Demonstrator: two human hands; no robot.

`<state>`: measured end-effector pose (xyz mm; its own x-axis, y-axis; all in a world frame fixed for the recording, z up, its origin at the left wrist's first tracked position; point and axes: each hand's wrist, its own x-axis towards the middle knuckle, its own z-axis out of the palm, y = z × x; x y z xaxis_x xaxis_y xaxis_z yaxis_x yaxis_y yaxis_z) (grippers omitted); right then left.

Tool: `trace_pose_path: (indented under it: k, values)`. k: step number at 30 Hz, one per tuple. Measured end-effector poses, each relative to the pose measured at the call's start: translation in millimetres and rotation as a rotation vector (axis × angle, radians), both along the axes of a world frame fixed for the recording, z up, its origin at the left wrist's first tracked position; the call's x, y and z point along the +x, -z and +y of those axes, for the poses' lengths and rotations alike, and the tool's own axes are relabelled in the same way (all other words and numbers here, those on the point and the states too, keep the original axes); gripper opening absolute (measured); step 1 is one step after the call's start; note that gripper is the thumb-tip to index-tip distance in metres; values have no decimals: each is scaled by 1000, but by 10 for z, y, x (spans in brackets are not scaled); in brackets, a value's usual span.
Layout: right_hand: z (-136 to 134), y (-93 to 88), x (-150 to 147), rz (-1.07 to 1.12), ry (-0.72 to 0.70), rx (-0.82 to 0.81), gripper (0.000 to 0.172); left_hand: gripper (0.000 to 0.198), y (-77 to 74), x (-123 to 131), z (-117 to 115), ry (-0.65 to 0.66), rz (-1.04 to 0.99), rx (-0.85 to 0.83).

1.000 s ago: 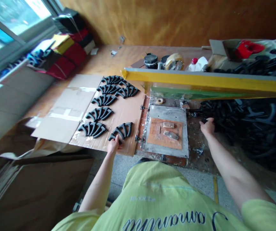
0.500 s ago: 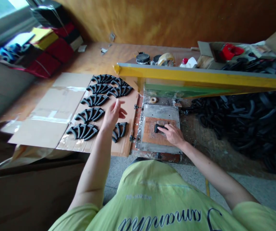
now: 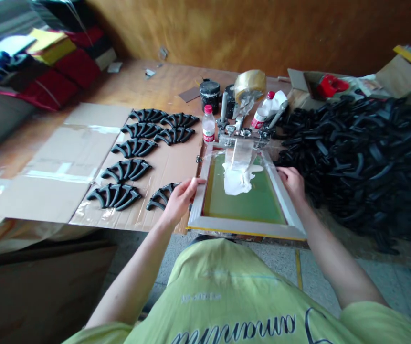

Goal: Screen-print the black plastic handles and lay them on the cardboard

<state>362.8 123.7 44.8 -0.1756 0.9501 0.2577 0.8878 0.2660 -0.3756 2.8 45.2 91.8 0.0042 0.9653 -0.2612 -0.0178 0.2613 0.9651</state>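
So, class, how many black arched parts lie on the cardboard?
8 black parts: five in a slanting column on the cardboard, two beside its top end, one by the left hand.

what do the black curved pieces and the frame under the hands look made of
The black curved pieces look like moulded plastic or rubber: smooth, semi-matt, with evenly rounded ribs. The frame looks like metal, perhaps aluminium, with a dull grey face and a yellow edge, though painted wood can't be ruled out.
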Motion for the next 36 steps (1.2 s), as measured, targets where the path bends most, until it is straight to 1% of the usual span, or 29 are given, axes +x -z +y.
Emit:
trace_pose_path:
  k: [2,4,5,6,8,10,11,13,16,18,20,22,24,25,27,29,31,33,34,36]
  values:
    - [154,-140,-79,47,13,67,43,70,365,-2,-117,2,-3,-90]
    - [275,-233,-337,43,-65,109,49,83,681,18,-155,-8,16,-134]
    - [317,-256,-499,7,-121,105,53,86,803,29,-154,-11,40,-145]
    - [341,-263,-660,-51,-175,79,52,86,896,39,-146,-12,68,-152]
    - [331,-229,-925,-184,-252,-24,35,84,1002,49,-126,-15,104,-162]
    - [228,-151,-1061,-285,-297,-122,16,82,1031,49,-116,-16,93,-171]
    - [145,-108,-1079,-319,-316,-148,11,81,1030,48,-116,-16,85,-174]
    - [-57,-39,-1037,-359,-382,-158,14,78,1021,44,-122,-18,77,-178]
    - [-305,-36,-886,-368,-571,-154,25,76,1010,45,-130,-8,76,-183]
    - [-343,-93,-810,-353,-685,-170,25,77,997,50,-129,-4,72,-191]
    - [-288,-149,-791,-337,-719,-187,19,76,975,57,-124,-11,68,-195]
    - [-219,-154,-823,-318,-653,-163,15,76,947,64,-120,-28,74,-197]
    - [-222,-87,-866,-302,-553,-97,19,75,922,70,-119,-44,80,-207]
    - [-259,-36,-877,-299,-529,-65,23,76,912,74,-120,-51,78,-214]
    - [-376,60,-866,-297,-555,-35,30,76,898,81,-125,-59,58,-227]
    - [-469,94,-831,-290,-624,-56,30,76,891,87,-130,-63,31,-231]
    - [-452,38,-825,-267,-621,-94,23,77,887,87,-132,-69,14,-232]
    - [-310,-89,-882,-219,-519,-108,18,81,871,75,-132,-64,-7,-236]
    - [-204,-168,-927,-193,-447,-103,22,84,851,66,-132,-58,-19,-238]
    - [41,-337,-1001,-153,-317,-82,43,86,761,47,-132,-46,-24,-222]
